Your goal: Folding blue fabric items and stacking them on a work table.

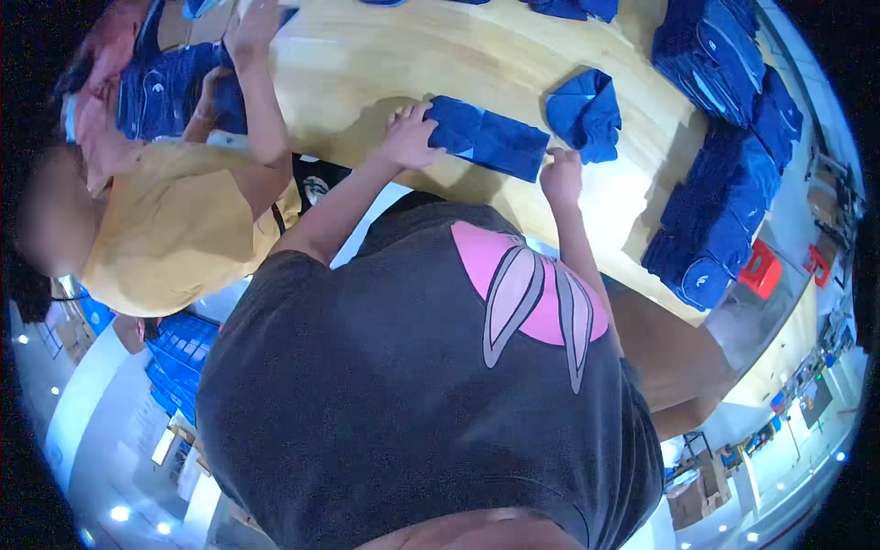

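Pressing flat on a folded blue garment (488, 139) near the table's (394, 64) near edge, the left hand (410, 137) has fingers spread open. The right hand (561, 176) pinches the garment's other end, fingers closed. Another blue garment (585, 112) lies just beyond.

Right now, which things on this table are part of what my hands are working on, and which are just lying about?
In hand:
- left hand, resting on the folded blue garment
- right hand, at that garment's right end

Lying about:
- loose blue garment beside it
- stacks of blue garments at the table's right
- co-worker's pile at far left
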Tool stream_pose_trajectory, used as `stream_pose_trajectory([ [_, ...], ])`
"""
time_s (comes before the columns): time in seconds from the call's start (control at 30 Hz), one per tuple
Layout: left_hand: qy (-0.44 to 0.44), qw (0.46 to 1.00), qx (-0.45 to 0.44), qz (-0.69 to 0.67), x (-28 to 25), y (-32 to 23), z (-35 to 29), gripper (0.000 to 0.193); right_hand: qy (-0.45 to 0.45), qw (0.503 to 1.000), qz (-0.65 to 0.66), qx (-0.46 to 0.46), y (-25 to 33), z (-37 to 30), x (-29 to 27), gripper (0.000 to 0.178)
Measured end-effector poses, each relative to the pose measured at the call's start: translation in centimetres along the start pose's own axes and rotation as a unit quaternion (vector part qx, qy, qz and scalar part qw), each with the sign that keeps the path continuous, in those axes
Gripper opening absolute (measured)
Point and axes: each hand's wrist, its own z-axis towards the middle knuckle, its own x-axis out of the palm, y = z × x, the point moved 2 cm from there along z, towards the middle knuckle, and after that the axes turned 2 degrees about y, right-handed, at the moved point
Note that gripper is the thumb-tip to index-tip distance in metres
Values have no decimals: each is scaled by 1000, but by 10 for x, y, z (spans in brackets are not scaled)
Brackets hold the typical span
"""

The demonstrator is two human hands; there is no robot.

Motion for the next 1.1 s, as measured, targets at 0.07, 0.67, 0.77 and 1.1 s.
stream_pose_trajectory([
  [0.07, -55, 996, 67, -5, -6, -6, 2, 58, -75, 993, 76, -44, 0, 3, -4, 45],
  [0.67, -5, 913, -82, -400, 17, -164, 103, 36, -36, 894, 434, 108, -99, 39, -108, 40],
  [0.77, 89, 753, -163, -632, 30, -179, 120, 46, -44, 651, 754, 73, -80, 6, -139, 36],
  [1.1, 259, 723, -21, -641, 27, -239, 159, 52, 143, 883, 428, 132, -97, -92, -75, 39],
])
